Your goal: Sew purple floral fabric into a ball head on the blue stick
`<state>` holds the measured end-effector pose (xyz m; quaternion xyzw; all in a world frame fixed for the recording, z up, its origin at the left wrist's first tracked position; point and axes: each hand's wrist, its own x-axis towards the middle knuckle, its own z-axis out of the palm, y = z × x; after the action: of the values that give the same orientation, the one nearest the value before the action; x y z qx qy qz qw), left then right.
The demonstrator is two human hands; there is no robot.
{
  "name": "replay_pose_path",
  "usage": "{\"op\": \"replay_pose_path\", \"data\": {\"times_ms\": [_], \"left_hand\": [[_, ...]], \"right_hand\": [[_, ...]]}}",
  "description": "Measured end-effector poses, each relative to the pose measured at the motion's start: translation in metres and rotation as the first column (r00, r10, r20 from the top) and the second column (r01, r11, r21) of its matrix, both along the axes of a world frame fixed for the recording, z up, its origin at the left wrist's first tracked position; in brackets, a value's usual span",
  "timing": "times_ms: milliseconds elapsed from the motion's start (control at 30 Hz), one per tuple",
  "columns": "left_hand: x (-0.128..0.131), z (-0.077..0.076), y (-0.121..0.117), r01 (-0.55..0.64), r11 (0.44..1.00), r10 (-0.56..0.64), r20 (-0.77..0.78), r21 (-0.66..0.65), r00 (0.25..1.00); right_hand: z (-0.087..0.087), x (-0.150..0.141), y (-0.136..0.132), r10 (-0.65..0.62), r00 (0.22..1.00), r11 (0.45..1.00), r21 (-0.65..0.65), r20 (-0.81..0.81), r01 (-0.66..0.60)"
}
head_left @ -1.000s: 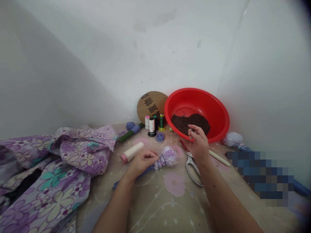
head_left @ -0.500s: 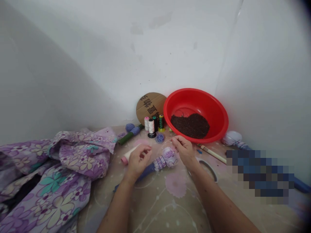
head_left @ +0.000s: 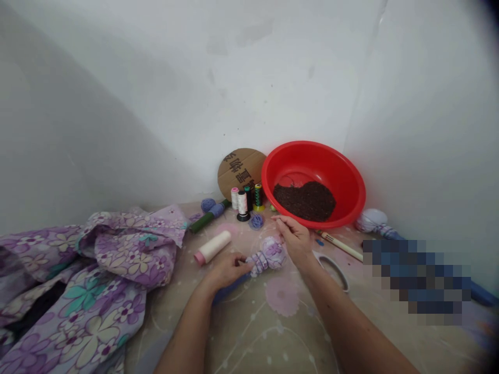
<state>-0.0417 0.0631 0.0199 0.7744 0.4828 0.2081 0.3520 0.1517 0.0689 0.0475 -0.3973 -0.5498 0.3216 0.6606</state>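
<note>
My left hand (head_left: 226,271) grips the gathered neck of a round bundle of lilac floral cloth (head_left: 272,253), tied onto a blue rod (head_left: 230,288). My right hand (head_left: 296,240) hovers just above and beyond the bundle, thumb and forefinger pinched together. Anything fine between those fingers is too small to tell. A cream thread cone with a pink end (head_left: 212,247) lies left of the bundle. Beyond my right fingertips stands a red plastic basin (head_left: 312,153) holding dark crumbly soil (head_left: 304,201).
Thread spools (head_left: 242,203), small blue yarn balls (head_left: 256,221) and a round cardboard disc (head_left: 240,173) stand in the corner against white walls. Crumpled floral fabric (head_left: 117,259) lies left. A pale stick (head_left: 341,245), a scissor handle (head_left: 333,270) and another cloth bundle (head_left: 372,221) lie right.
My right hand has left the basin and moved down to just above the bundle. My left hand has shifted from beside the thread cone onto the bundle's neck.
</note>
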Motion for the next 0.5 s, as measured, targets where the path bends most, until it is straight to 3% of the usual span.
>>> {"op": "replay_pose_path", "data": {"times_ms": [133,300,500], "left_hand": [[0.0,0.002,-0.001,0.069,0.994,-0.062,0.083,-0.087,0.995],[0.001,0.009,-0.005,0.059,0.992,-0.047,0.111,-0.107,0.993],[0.006,0.01,-0.01,0.046,0.906,0.056,0.226,-0.42,0.972]], "right_hand": [[-0.003,-0.005,0.001,0.021,1.0,0.999,-0.033,-0.009,-0.021],[-0.009,-0.013,0.002,0.007,0.999,0.999,-0.035,0.045,-0.006],[-0.013,-0.018,0.001,0.023,0.994,0.999,-0.036,0.107,-0.02]]}}
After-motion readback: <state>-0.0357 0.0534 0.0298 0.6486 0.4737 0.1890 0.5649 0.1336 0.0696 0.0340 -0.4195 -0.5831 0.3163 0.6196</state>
